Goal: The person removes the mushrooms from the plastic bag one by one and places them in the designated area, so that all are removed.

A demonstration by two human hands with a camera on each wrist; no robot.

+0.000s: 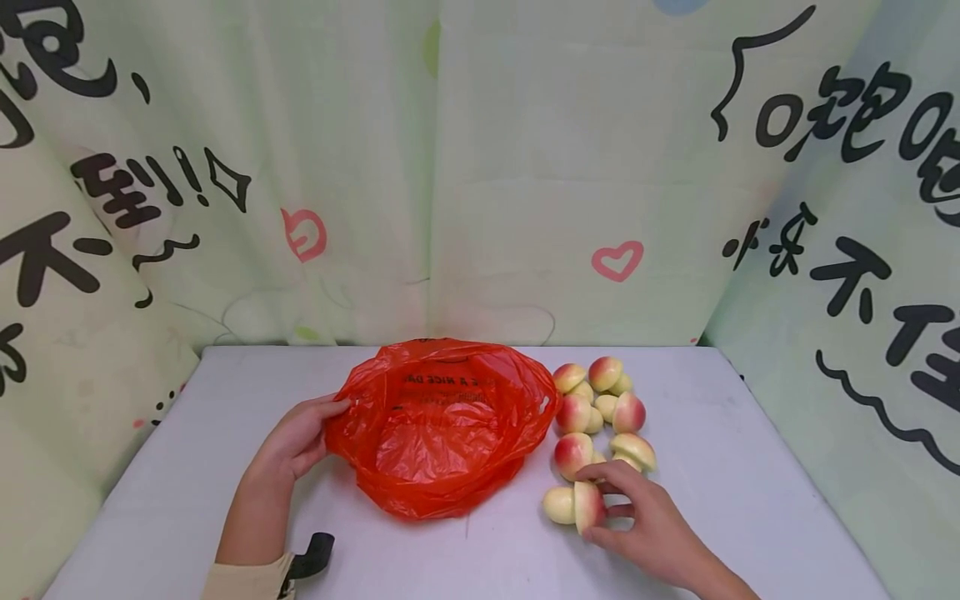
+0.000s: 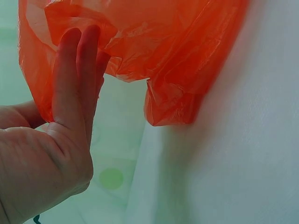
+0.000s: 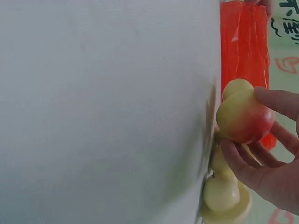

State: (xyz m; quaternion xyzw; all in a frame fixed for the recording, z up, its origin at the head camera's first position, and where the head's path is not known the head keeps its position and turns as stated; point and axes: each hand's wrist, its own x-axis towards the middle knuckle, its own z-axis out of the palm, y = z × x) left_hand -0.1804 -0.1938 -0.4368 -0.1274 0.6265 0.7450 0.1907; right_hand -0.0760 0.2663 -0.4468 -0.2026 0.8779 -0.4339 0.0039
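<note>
A red plastic bag (image 1: 442, 442) lies with its mouth gaping on the white table. My left hand (image 1: 303, 433) holds the bag's left edge; in the left wrist view, the film passes between the thumb and the long fingers (image 2: 70, 88). On the right, my right hand (image 1: 645, 517) pinches a toy mushroom (image 1: 588, 507) by its red and yellow cap, the pale stem pointing left toward the bag. The right wrist view shows this mushroom (image 3: 245, 116) between thumb and fingertips. Several more mushrooms (image 1: 573, 412) stand in two rough columns right of the bag, beyond that hand.
The white table (image 1: 225, 392) reaches back to a pale green curtain (image 1: 525, 167) printed with black characters and pink hearts. Curtain also closes both sides. A black strap piece (image 1: 313, 554) sticks out by the left sleeve.
</note>
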